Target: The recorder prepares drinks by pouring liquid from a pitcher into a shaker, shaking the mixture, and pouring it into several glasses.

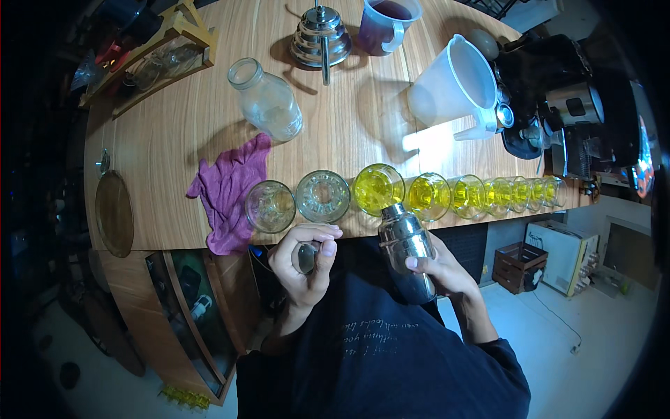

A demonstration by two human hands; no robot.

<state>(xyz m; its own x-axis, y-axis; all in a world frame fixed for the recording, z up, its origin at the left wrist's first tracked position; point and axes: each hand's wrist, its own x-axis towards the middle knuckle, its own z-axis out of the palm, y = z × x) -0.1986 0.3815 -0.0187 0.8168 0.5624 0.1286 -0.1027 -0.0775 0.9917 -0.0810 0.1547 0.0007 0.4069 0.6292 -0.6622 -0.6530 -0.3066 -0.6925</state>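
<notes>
My right hand (447, 269) is wrapped round a silver cocktail shaker (407, 244), its narrow top pointing at the near rim of a glass with yellow liquid (377, 187). Whether shaker and glass touch I cannot tell. Curled fingers of my left hand (300, 269) hold a small metal shaker cap (306, 257), partly hidden by them. In front of that hand stand two clear glasses, one at the left (271, 207) and one beside it (323, 196); neither shows yellow liquid. Several more glasses of yellow liquid (428, 196) run along the table edge to the right.
A crumpled purple cloth (234, 192) lies left of the glasses. Behind stand a glass bottle (269, 105), a steel gooseneck kettle (320, 42), a jug of dark liquid (384, 28) and a frosted plastic pitcher (450, 87). Dark equipment (551, 77) crowds the right; a wooden rack (164, 59), the far left.
</notes>
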